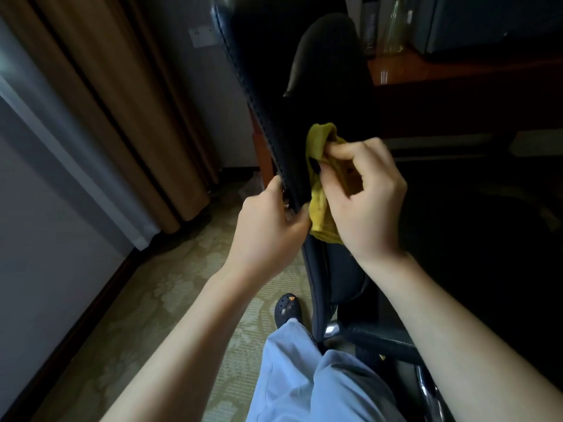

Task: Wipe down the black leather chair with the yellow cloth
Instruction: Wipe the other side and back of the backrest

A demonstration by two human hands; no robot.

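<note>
One yellow cloth [318, 208] pinched in right hand [365, 196]; left hand [268, 226] fingers [275, 185] clasp chair edge [240, 65].

The left hand [268, 226] grips the stitched edge of the black leather chair [274, 95], while just beside that grip the right hand [365, 202] pinches the bunched yellow cloth [318, 205] against the leather.

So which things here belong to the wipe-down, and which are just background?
In the job: black leather chair, gripped at its edge by the left hand; yellow cloth, held by the right hand.
Lying about: curtain, wall socket, glass bottle, desk.
</note>
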